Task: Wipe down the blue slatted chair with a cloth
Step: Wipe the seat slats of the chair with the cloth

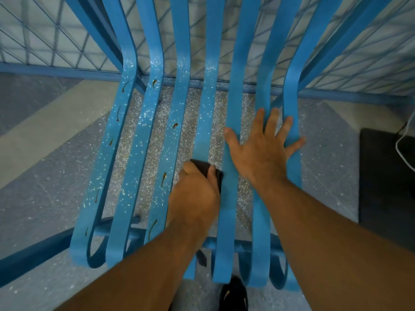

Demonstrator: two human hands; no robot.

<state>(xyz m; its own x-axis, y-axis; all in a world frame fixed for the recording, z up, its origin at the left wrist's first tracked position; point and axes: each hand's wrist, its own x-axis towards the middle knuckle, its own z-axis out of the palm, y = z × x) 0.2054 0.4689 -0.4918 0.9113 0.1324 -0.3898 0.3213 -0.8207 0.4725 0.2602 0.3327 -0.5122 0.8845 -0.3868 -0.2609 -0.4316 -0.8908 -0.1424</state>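
The blue slatted chair (139,140) fills the view, its seat slats running toward me and curving up into the backrest. The left slats carry white specks and brown streaks; the right slats look plain blue. My left hand (195,194) grips a dark cloth (215,173) against the middle slat, about halfway down the seat. My right hand (265,147) lies flat with spread fingers across the right-hand slats, a little farther back than the left hand.
A blue railing with wire mesh (56,41) stands just behind the chair. Speckled floor shows between the slats. A dark mat (386,176) with a white cable (402,144) lies at the right. A dark shoe (233,295) shows under the seat's front edge.
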